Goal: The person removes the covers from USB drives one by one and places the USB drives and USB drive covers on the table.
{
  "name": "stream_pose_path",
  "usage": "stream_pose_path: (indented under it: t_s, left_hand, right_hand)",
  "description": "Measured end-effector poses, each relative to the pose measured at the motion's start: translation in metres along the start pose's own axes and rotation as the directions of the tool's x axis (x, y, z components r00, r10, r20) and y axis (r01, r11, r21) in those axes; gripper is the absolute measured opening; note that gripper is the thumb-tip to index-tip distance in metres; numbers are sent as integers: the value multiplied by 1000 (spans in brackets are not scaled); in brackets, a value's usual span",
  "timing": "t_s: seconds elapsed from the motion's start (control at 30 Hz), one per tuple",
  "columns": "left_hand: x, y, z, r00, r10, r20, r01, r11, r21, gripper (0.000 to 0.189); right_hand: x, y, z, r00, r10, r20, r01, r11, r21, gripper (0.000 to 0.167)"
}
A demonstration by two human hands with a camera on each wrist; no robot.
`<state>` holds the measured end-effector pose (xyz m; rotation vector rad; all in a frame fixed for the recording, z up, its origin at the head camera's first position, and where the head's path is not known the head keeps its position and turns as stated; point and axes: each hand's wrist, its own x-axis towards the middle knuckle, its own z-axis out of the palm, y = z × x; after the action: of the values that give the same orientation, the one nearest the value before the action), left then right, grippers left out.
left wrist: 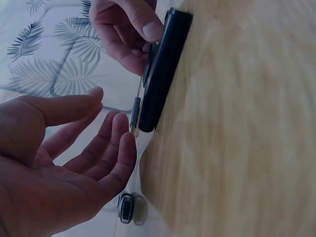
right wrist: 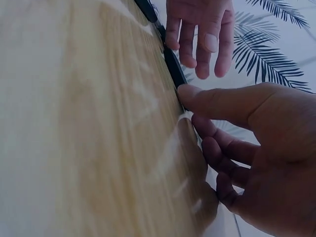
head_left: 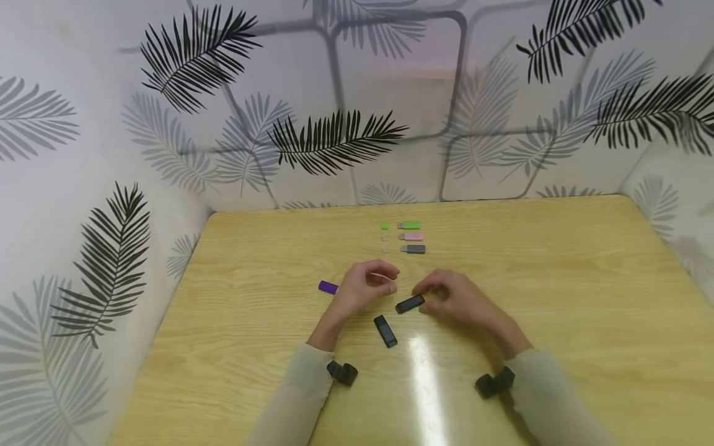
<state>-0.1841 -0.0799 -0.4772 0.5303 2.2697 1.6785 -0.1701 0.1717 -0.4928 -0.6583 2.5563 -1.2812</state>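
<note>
The right hand (head_left: pixel 454 300) has its thumb and index finger at the right end of a black stick (head_left: pixel 409 304), which lies aslant at the table (head_left: pixel 586 279) between the two hands; the grip is nearly closed, a pinch on that end, and the right wrist view shows the thumb against the casing. The left hand (head_left: pixel 359 288) holds nothing: its fingers curve loosely, with a gap between them and the thumb, near the black stick's other end but apart from it. A second black stick (head_left: pixel 385 331) lies nearer the person, slanting the other way and touching neither hand. Just beside the left hand, on its outer side, lies a purple stick (head_left: pixel 327 287) (its right end is hidden behind the hand). Farther back, a grey stick (head_left: pixel 415 249), a pink stick (head_left: pixel 413 236) and a green stick (head_left: pixel 411 225) lie one behind another, metal plugs pointing left. Left of the green stick sits a green cap (head_left: pixel 385 226); beside the other two lie small clear caps (head_left: pixel 385 249). A leaf-patterned backdrop (head_left: pixel 396 179) stands behind the table.
</note>
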Motion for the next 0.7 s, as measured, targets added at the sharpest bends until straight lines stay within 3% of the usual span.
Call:
stream_pose_path:
  t_s: [0.43, 0.7]
  left_hand:
    - [0, 5, 11, 996, -59, 61, 53, 994, 98, 23]
    - [-3, 8, 13, 996, -46, 76, 37, 993, 113, 23]
  right_hand:
    - [1, 1, 2, 1000, -24, 4, 24, 998, -49, 18]
    - [0, -2, 1, 1000, -11, 10, 12, 998, -61, 15]
